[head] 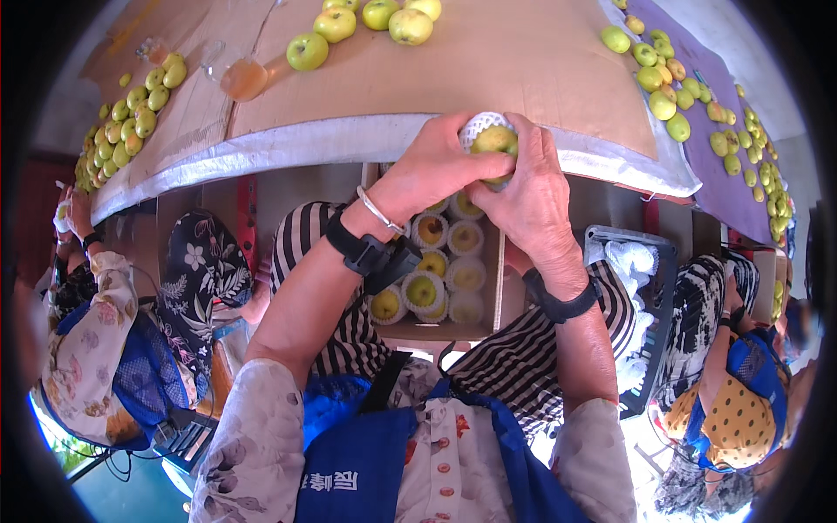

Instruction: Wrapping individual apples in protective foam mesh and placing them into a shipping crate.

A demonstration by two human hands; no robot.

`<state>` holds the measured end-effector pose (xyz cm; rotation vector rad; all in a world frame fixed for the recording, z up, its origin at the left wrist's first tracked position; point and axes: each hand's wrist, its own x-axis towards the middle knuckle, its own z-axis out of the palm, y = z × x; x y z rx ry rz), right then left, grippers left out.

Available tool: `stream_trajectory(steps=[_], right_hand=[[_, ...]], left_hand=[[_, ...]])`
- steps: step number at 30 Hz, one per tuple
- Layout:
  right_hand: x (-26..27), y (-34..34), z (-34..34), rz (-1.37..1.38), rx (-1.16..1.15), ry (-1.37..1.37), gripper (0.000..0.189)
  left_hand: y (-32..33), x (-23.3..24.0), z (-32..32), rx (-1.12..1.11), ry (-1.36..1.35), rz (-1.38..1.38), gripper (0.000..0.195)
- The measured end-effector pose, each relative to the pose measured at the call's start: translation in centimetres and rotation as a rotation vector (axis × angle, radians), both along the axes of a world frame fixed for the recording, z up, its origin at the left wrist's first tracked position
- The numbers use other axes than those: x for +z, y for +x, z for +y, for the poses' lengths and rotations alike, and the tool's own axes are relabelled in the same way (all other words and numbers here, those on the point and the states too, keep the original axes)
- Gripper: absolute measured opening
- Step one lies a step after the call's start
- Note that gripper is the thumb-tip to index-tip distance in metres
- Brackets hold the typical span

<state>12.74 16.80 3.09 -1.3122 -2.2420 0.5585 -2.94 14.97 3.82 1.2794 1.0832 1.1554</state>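
Note:
A yellow-green apple (495, 142) sits between my two hands at the table's front edge, with a white foam net sleeve (482, 122) over its far side. My left hand (441, 157) grips it from the left, its thumb across the near side. From the right, my right hand (537, 186) closes round the same apple, fingers on its far side. Below my hands, a cardboard box (497, 294) stands between my knees. Inside it are several apples in foam nets (423, 289), some with brownish patches; my forearms and hands hide part of the box.
Loose apples (335, 25) lie on the cardboard-covered table (458, 78), near a glass jug of amber liquid (243, 80). More apples are piled left (124, 131) and right (660, 78). A dark plastic crate (667, 287) holds foam nets (629, 261). Co-workers sit on both sides.

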Motion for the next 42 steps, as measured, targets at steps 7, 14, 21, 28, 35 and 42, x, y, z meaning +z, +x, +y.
stream_trajectory(steps=[7,14,21,28,35,42], right_hand=[[1.8,-0.4,-1.1,-0.033,0.128,0.142,0.099],[3.3,0.9,-3.8,-0.124,0.171,-0.140,0.076],[-4.8,4.0,-7.9,-0.353,0.085,-0.471,0.076],[-6.5,2.9,-7.5,-0.466,-0.003,-0.572,0.073],[-9.3,2.3,-7.7,-0.443,-0.050,-0.547,0.080],[-9.8,2.3,-7.5,-0.390,-0.075,-0.580,0.079]], left_hand=[[-0.7,-1.0,-0.2,0.028,0.052,0.097,0.057],[-2.8,-1.2,-2.9,-0.199,0.001,0.080,0.072],[-4.4,-5.9,-4.6,-0.620,-0.221,0.651,0.065],[-0.9,-16.0,-8.4,-0.787,-0.298,1.195,0.063],[0.0,-17.8,-9.9,-0.674,-0.445,1.131,0.069],[-0.8,-17.8,-10.1,-0.645,-0.440,1.018,0.065]])
